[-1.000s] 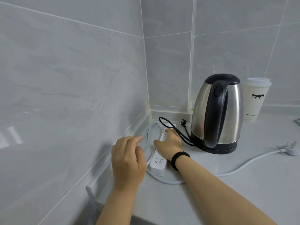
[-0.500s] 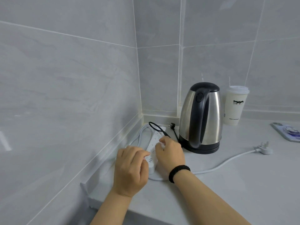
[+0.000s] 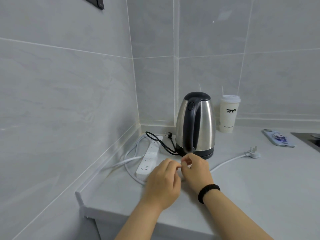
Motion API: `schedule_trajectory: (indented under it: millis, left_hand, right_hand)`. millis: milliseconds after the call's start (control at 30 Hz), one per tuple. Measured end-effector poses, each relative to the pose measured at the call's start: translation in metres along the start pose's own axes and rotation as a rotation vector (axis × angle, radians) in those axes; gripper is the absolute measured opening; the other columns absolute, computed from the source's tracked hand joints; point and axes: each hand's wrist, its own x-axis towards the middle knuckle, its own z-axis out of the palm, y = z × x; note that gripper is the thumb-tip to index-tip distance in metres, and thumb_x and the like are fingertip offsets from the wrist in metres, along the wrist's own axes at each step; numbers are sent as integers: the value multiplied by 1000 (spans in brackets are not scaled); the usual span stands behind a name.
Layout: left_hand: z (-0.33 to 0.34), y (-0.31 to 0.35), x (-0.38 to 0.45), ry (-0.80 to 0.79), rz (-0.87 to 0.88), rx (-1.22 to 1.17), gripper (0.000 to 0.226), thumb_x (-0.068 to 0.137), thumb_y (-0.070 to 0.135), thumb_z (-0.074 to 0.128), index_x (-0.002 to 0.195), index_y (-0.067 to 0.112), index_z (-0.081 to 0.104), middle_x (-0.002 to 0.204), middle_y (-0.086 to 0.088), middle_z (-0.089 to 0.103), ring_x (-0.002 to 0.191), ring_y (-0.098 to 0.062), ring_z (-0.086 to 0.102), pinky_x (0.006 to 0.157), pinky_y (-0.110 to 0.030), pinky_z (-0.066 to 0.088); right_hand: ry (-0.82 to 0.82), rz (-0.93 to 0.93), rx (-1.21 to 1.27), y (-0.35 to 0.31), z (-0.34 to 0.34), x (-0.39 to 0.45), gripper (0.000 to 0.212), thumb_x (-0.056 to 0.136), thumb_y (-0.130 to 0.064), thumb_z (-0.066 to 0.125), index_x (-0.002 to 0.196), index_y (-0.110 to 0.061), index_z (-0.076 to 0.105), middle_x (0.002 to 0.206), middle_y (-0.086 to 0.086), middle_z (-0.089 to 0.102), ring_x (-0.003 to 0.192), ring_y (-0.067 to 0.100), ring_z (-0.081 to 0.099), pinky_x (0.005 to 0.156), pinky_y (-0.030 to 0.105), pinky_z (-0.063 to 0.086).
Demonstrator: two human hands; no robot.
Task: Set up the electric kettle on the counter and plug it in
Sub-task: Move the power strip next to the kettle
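A steel electric kettle [image 3: 202,125] with a black handle and lid stands on its black base [image 3: 207,154] in the counter's back corner. Its black cord [image 3: 161,142] loops over a white power strip [image 3: 150,156], and the black plug [image 3: 169,134] lies loose by the wall. The strip's white cable [image 3: 228,161] ends in a white plug [image 3: 253,153] lying unplugged on the counter. My left hand [image 3: 162,181] and my right hand [image 3: 195,168] hover close together before the kettle, fingers loosely curled and fingertips almost touching. Neither visibly holds anything. They hide part of the white cable.
A white lidded cup [image 3: 228,115] stands right of the kettle against the wall. A phone [image 3: 278,140] lies further right, beside a dark recessed edge [image 3: 310,138]. Tiled walls enclose the corner. A dark panel [image 3: 97,2] sits high on the left wall.
Both hands have come off the power strip and drawn back to the right, meeting in front of the kettle. The view has pulled back and tilted up.
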Motion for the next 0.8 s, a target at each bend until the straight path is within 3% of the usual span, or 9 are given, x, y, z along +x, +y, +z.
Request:
schedule_trajectory:
  millis: [167,267,367,467,633,800]
  left_hand:
    - [27,32,7,-102,-66,-5,27,81,20,53,107,17,57,103,2,60,93,-19,56,75,-29,46]
    - [37,36,11,-148,-69,94,25,81,26,55,101,16,65,96,1,61,89,-23,59,72,-34,51]
    - [41,31,12,-169,-118,119,20,84,27,55,92,19,72,93,3,61,90,-25,57,73,-36,48]
    - [38,30,12,-204,-157,85,20,91,27,52,94,24,72,102,7,60,101,-21,51,82,-31,41]
    - [35,31,17,-273,-245,73,17,98,25,46,98,27,62,107,10,58,106,-16,46,86,-27,35]
    - [26,41,13,-215,-321,62,16,98,16,33,91,27,41,99,4,57,83,-24,41,74,-31,31]
  right_hand:
    - [111,187,-18,22,-31,4,9,82,-10,55,85,-14,63,87,-1,62,81,18,55,71,28,42]
    - [138,266,-45,34,-45,7,12,83,-10,56,95,-12,58,99,3,54,82,18,48,73,26,35]
    - [140,311,-50,40,-52,8,16,84,-10,57,100,-11,56,105,5,51,85,17,45,75,25,34]
    - [105,343,-76,40,-54,8,18,83,-7,56,101,-11,54,106,4,50,85,17,43,75,24,33]
    - [108,387,-48,40,-54,9,22,80,-11,59,101,-12,54,109,5,53,88,18,43,76,26,34]
    - [205,443,147,35,-56,10,51,79,-14,66,124,-5,43,128,12,47,104,24,47,82,27,35]
